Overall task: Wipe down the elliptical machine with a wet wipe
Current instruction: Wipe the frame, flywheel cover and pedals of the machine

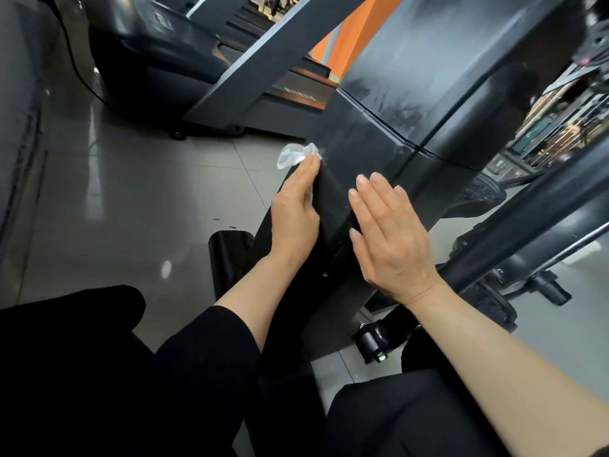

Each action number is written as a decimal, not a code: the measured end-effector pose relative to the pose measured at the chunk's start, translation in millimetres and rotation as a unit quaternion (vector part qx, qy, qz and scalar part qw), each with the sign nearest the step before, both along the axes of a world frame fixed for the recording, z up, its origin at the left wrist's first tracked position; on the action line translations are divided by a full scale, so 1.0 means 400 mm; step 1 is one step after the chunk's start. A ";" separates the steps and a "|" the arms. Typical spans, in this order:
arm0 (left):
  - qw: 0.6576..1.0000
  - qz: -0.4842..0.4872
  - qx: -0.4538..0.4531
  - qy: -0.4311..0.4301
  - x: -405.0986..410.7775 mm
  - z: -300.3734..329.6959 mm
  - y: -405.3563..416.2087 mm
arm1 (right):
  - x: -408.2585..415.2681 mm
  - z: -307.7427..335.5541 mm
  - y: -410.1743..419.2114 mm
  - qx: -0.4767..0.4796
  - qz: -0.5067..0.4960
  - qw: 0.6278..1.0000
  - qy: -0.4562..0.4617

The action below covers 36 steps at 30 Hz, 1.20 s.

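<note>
Left hand (294, 206) pressed the wet wipe (294, 155) flat-fingered against the elliptical machine (369, 150) housing's left edge, wipe bunched beyond its fingertips; right hand (392, 239) lay open alongside, empty

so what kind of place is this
Most likely a gym: the dark elliptical machine being wiped with a wet wipe, a treadmill behind it, and a tiled floor.
</note>
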<state>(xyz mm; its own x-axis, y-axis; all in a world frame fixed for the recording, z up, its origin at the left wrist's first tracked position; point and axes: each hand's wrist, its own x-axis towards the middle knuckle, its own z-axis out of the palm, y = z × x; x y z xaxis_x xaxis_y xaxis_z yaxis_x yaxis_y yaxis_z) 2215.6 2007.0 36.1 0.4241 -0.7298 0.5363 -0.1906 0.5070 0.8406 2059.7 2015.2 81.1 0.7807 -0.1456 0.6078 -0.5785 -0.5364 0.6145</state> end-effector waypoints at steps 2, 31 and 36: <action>0.997 -0.039 -0.062 -0.033 -0.011 0.056 0.017 | 0.003 -0.002 0.001 0.012 0.009 1.000 -0.010; 0.978 0.033 0.165 0.123 -0.047 -0.129 0.026 | -0.006 -0.080 0.045 0.064 -0.026 0.997 -0.031; 0.977 0.059 0.131 0.155 -0.067 -0.103 0.029 | -0.010 -0.108 0.064 0.102 -0.030 0.993 -0.048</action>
<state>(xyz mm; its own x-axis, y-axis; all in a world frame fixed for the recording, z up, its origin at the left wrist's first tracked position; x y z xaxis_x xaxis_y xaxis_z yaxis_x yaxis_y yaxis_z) 2188.9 2018.6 -4.9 0.6261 -0.7609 0.1704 0.0493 0.2568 0.9652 2055.7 2040.6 37.9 0.7070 -0.3170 0.6322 -0.6633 -0.6072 0.4374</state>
